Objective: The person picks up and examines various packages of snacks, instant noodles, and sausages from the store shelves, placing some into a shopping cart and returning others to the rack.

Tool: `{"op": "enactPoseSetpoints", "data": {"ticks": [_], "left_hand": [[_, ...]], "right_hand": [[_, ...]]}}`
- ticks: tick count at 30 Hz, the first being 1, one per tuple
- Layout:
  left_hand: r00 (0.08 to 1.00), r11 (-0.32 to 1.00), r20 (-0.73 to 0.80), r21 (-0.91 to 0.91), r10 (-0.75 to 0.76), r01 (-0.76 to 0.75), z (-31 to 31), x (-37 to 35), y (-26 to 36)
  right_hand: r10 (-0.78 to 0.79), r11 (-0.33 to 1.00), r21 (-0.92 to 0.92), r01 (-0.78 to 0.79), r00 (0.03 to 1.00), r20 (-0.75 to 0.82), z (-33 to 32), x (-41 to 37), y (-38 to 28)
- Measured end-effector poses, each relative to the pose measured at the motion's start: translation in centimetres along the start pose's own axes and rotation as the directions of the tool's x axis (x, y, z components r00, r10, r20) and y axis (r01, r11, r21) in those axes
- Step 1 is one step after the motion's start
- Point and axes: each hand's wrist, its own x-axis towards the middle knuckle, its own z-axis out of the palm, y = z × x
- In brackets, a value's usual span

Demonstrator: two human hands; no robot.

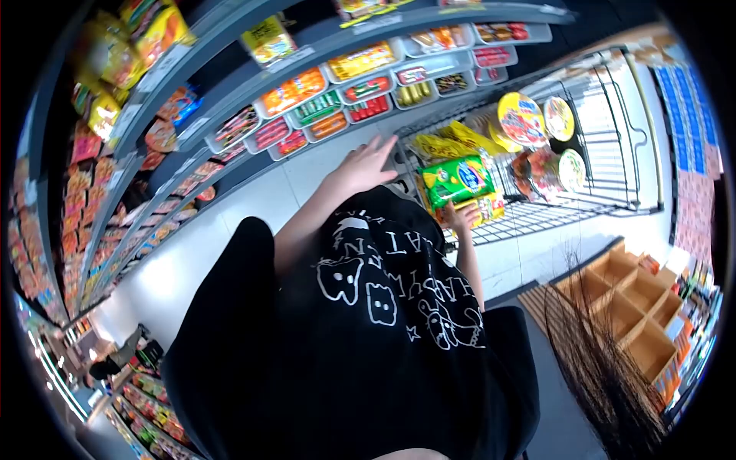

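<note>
My left hand (370, 165) is stretched out beside the near end of a wire shopping cart (537, 218), fingers extended, with nothing visible in it. At the lower edge of a green snack packet (458, 181) is my right hand (461, 219), its fingers and thumb against the packet. That packet lies over the near part of the cart, with another yellow packet (491, 210) partly hidden beneath it. Yellow bags (458, 139) sit just beyond. Farther inside stand a large instant noodle cup (521, 119) and several other round-lidded tubs (571, 169).
Shelves (222, 84) with white bins of packaged sausages (291, 90) run along the left and ahead. A wooden compartment display (625, 295) and dark bare twigs (594, 368) stand at right. Another person (115, 360) is far back at lower left.
</note>
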Motion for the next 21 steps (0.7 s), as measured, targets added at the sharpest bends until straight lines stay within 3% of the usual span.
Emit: {"op": "enactPoseSetpoints", "data": {"ticks": [5,6,9,11,13,15,16,17,19,20,21], "left_hand": [[0.999,1.0,0.039,-0.009,0.009,-0.009,-0.5,-0.8,-1.5],[0.999,0.999,0.051,-0.038,0.006,-0.005,-0.6,-1.1,-2.2],[0.998,0.997,0.04,-0.062,-0.038,0.04,-0.9,-2.2,-4.9],[0.997,0.995,0.022,-0.062,-0.078,0.079,-1.5,-3.2,-6.8],[0.989,0.989,-0.047,-0.055,-0.137,0.135,-2.0,-4.3,-8.5],[0.984,0.986,-0.088,-0.077,-0.156,0.15,-2.3,-5.4,-10.5],[0.977,0.983,-0.129,-0.089,-0.17,0.159,-2.1,-5.8,-11.6],[0.978,0.983,-0.125,-0.093,-0.168,0.157,-1.9,-6.1,-12.8],[0.966,0.979,-0.171,-0.097,-0.196,0.181,-1.5,-7.0,-15.0],[0.964,0.971,-0.154,-0.14,-0.215,0.194,-1.7,-7.5,-16.0],[0.967,0.973,-0.151,-0.134,-0.206,0.186,-1.4,-7.7,-17.3]], "right_hand": [[0.154,0.985,-0.082,-0.15,0.987,0.044,0.8,-1.2,-1.8],[0.1,0.995,-0.009,-0.1,0.995,0.026,1.2,-1.6,-1.8],[0.158,0.987,-0.039,-0.154,0.982,0.107,1.3,-3.3,-2.8],[0.077,0.996,0.025,-0.082,0.984,0.158,3.4,-2.1,-0.5],[0.047,0.998,-0.038,-0.041,0.983,0.177,4.1,-1.7,0.7],[0.011,1.0,-0.017,-0.009,0.992,0.125,1.8,-3.8,-1.0],[-0.208,0.973,-0.038,0.226,0.94,0.271,0.8,-3.8,-1.4],[-0.112,0.992,0.071,0.107,0.991,0.073,0.9,-4.6,-1.7],[-0.155,0.986,0.086,0.141,0.97,0.185,-1.1,-4.8,-2.2],[-0.194,0.98,-0.07,0.186,0.973,-0.127,-0.6,-6.0,-2.6],[-0.258,0.958,-0.23,0.173,0.872,-0.417,-1.2,-8.6,-4.9]]}}
